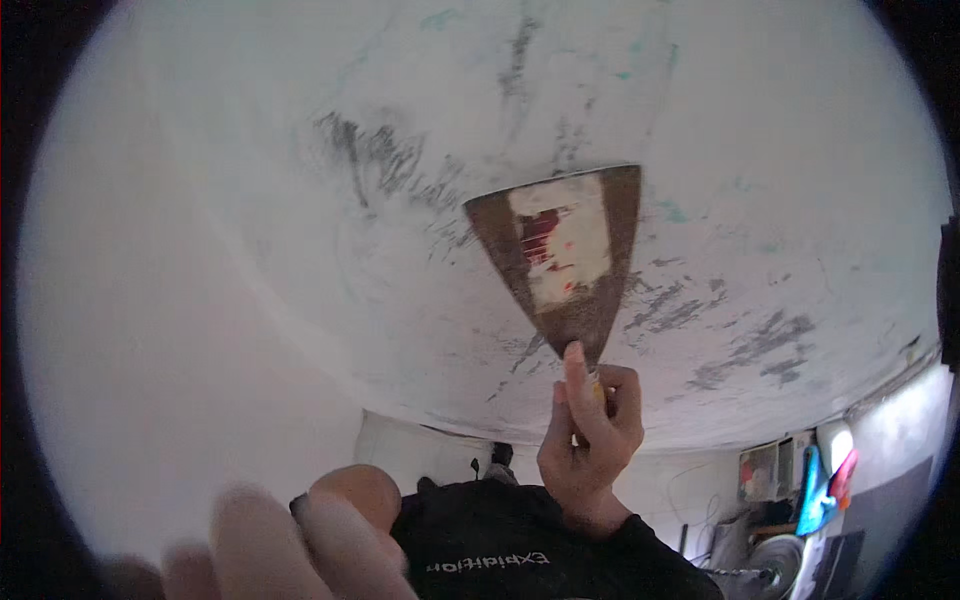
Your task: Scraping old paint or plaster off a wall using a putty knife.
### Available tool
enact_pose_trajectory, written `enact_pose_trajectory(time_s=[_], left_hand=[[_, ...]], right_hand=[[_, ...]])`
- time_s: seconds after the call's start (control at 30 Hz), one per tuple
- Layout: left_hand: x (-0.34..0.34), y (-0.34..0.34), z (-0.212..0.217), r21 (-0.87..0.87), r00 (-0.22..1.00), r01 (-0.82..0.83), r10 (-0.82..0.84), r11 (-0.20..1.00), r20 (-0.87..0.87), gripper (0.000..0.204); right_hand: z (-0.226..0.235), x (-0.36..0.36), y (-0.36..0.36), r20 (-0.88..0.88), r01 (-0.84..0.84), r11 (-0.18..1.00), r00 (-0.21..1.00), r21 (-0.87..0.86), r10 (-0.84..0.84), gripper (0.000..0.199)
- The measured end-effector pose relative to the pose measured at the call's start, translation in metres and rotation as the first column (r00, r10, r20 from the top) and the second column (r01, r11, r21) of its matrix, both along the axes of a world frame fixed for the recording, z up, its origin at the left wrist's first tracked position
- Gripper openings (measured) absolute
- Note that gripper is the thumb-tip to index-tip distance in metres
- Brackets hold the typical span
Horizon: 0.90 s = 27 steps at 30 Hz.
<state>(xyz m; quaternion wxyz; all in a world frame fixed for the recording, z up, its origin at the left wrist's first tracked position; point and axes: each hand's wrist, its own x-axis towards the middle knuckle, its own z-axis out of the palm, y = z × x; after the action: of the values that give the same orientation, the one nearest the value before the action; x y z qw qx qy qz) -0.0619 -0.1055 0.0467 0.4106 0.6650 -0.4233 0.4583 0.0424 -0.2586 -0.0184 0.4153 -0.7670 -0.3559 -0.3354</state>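
My right hand (592, 430) is closed around the handle of a wide putty knife (565, 245), one finger stretched along the base of its blade. The blade is triangular and brown, with a worn pale and red patch in the middle. Its broad edge lies at or close to a whitish wall surface (400, 270) marked with dark grey and greenish smears. At the lower left, large and blurred, my left hand (265, 545) has its fingers bent by a smooth, rounded tan object (362, 492). Most of that object is hidden by the fingers, so its kind is unclear.
A plain pale wall (150, 330) fills the left side. Past my dark top (480, 530), at the lower right, stand a shelf-like unit (775, 470), blue and red items (815, 490) and a round, fan-like object (778, 565). Thin cords hang near them.
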Motion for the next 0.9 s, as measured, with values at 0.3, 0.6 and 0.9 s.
enact_pose_trajectory(time_s=[0.3,0.6,0.9], left_hand=[[0.104,0.013,0.015,0.492,0.729,-0.679,0.574,0.545,0.372,0.043],[0.129,0.015,0.02,0.419,0.829,-0.555,0.437,0.719,0.348,0.037],[0.121,0.017,0.029,0.45,0.836,-0.548,0.477,0.705,0.27,0.023]], right_hand=[[0.002,-0.006,-0.008,-0.121,-0.108,0.994,0.987,-0.034,0.103,0.046],[-0.02,-0.008,0.0,-0.265,-0.419,0.838,0.814,0.349,0.518,0.064],[-0.021,-0.015,0.009,-0.338,-0.515,0.788,0.715,0.338,0.612,0.051]])
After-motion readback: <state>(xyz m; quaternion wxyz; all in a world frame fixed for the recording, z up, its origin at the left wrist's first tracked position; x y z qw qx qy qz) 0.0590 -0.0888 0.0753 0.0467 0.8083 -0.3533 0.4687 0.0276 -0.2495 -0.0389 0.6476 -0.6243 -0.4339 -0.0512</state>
